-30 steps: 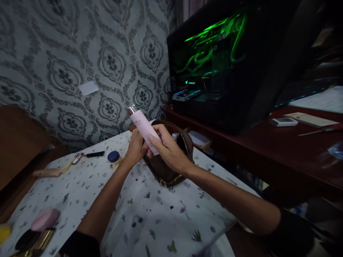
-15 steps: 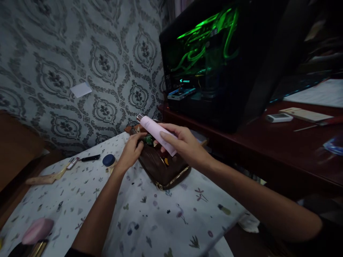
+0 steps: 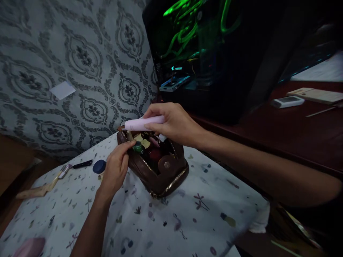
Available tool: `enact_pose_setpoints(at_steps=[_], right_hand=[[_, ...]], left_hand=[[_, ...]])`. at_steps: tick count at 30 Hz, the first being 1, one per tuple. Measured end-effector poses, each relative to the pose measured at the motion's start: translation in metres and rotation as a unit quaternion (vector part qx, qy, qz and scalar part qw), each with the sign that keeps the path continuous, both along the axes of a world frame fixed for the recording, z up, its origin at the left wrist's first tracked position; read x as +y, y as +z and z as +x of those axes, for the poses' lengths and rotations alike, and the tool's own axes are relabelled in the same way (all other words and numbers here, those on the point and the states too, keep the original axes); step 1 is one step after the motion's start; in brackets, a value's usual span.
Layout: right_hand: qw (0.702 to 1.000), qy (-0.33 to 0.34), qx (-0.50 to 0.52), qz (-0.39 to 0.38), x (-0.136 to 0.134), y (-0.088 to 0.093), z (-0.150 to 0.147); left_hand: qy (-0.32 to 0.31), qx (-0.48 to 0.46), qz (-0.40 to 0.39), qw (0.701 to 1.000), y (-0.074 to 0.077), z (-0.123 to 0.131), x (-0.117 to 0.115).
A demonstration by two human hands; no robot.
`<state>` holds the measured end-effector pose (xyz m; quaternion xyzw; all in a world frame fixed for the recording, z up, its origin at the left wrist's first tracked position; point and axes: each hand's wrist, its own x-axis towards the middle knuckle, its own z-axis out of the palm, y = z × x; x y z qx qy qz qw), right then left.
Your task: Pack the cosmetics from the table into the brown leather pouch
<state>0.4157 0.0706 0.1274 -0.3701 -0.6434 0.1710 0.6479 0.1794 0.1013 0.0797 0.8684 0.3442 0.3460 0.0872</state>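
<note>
A pink cosmetic tube (image 3: 139, 124) lies nearly level above an open brown leather bag (image 3: 143, 176), and my right hand (image 3: 174, 123) is closed around its right part. At the bag's left rim, my left hand (image 3: 118, 164) holds the edge, fingertips beside a green-capped container (image 3: 138, 147). Several small cosmetics fill the bag, among them a gold-coloured piece (image 3: 145, 142) and a dark red one (image 3: 155, 154). Gold zippers edge the bag's opening, and a flap with a round snap (image 3: 166, 164) folds over its near side.
A blue-lidded jar (image 3: 99, 166), a black-handled brush (image 3: 82, 164) and a beige tube (image 3: 36, 191) lie left on the patterned cloth (image 3: 150, 228). A pink object (image 3: 30, 247) sits near the lower left. Behind stands a green-lit computer case (image 3: 193, 67) on a dark red desk (image 3: 289, 125).
My right hand has turned the pink tube from a slant to nearly level and moved it left over the bag, uncovering its contents. The view has shifted somewhat.
</note>
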Motion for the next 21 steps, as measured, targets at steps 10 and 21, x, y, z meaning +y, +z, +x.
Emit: enact_pose_setpoints(at_steps=[10, 21], right_hand=[[0.970, 0.172, 0.089, -0.149, 0.125, -0.013, -0.010], [0.882, 0.173, -0.325, -0.294, 0.134, 0.010, -0.059]], left_hand=[[0.035, -0.018, -0.021, 0.999, -0.007, -0.002, -0.002], [0.035, -0.022, -0.031, 0.999, -0.009, -0.004, -0.002]])
